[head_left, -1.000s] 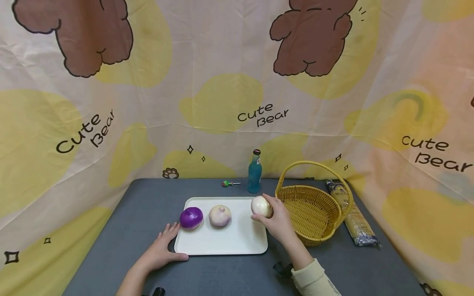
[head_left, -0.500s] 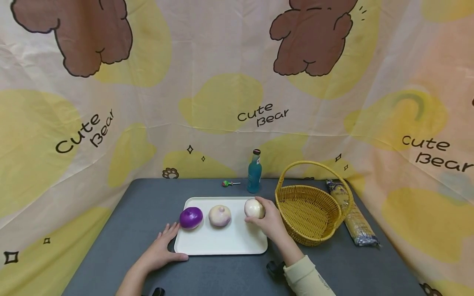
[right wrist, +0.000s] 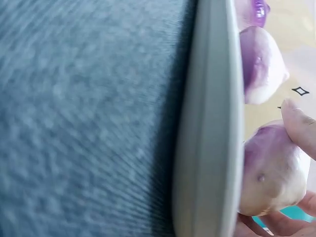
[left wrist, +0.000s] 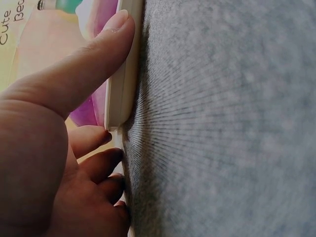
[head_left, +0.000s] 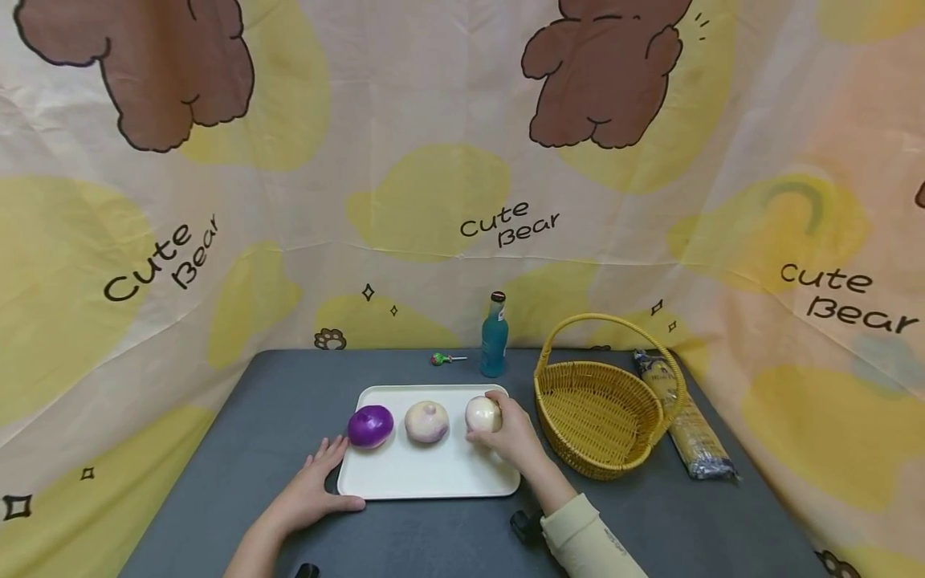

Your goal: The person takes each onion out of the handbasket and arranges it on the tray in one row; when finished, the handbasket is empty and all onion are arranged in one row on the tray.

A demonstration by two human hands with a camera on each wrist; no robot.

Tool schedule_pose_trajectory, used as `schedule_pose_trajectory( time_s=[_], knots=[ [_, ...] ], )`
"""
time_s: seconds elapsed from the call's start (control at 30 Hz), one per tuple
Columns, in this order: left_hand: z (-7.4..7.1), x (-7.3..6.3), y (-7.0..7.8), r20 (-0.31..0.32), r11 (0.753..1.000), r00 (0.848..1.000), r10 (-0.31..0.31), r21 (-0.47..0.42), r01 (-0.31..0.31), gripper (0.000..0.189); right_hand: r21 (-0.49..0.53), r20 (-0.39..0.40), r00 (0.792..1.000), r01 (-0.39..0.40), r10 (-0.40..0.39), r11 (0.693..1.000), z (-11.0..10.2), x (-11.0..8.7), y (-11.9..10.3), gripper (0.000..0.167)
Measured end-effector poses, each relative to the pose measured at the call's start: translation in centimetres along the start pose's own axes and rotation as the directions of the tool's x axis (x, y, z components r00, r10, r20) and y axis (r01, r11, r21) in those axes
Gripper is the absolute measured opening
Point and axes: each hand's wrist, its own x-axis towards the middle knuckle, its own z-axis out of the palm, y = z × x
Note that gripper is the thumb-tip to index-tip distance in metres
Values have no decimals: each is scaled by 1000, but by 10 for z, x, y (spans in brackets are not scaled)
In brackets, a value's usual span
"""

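Observation:
In the head view, my right hand (head_left: 515, 433) grips a shiny white onion (head_left: 482, 415) over the right end of a white tray (head_left: 433, 482). Close up in the right wrist view, the onion (right wrist: 271, 170) shows a purple tint and sits right at the tray's surface, thumb on one side and fingers on the other. A pale onion with a purplish base (head_left: 427, 423) stands mid-tray, and a deep purple onion (head_left: 371, 426) lies at the left end. My left hand (head_left: 312, 485) rests at the tray's left corner, fingers spread, with its thumb (left wrist: 94, 64) against the rim.
A yellow wicker basket (head_left: 600, 417) with a tall handle stands right of the tray. Beyond it lies a long plastic packet (head_left: 690, 425). Behind the tray are a blue bottle (head_left: 495, 341) and a small lollipop (head_left: 444, 359). A printed cloth (head_left: 405, 201) hangs behind the grey table.
My right hand has moved left with the white onion, from the tray's right edge in toward the pale onion. The left hand and the other onions stay put.

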Motion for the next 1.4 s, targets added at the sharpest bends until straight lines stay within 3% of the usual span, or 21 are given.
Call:
schedule_pose_trajectory(
  time_s=[0.47,1.4],
  knots=[
    [-1,-1,2,0,1000,1000,6,1,-6,117,-59,57,998,46,-42,997,9,3,6,85],
    [-1,1,2,6,1000,1000,-24,-5,24,119,-83,78,997,16,-10,996,10,-1,0,89]
  ],
)
